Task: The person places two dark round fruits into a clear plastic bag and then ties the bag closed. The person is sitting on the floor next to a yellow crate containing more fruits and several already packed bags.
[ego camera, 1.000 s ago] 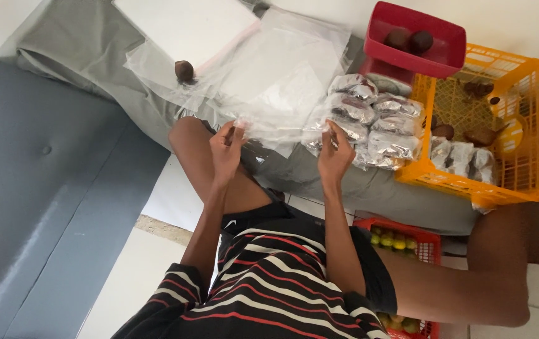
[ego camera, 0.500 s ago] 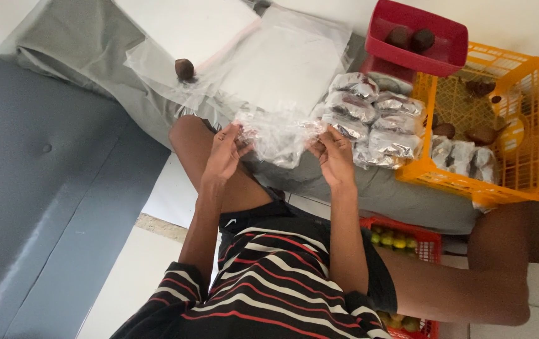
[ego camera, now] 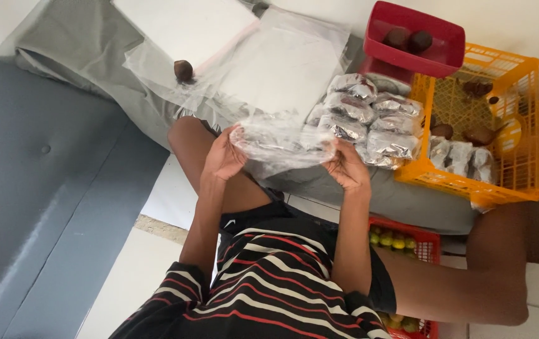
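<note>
Holding clear plastic bag (ego camera: 282, 141), left hand (ego camera: 224, 157), right hand (ego camera: 348, 168)

Both hands, left hand (ego camera: 224, 157) and right hand (ego camera: 346, 168), hold a clear plastic bag (ego camera: 282, 143) stretched between them above foil-wrapped packets (ego camera: 370, 119).

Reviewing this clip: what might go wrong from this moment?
1. The thin clear plastic bag, stretched between the left hand and right hand, might tear or slip.
2. The round brown fruit lying loose on the clear plastic sheet could roll off if that is tugged.
</note>
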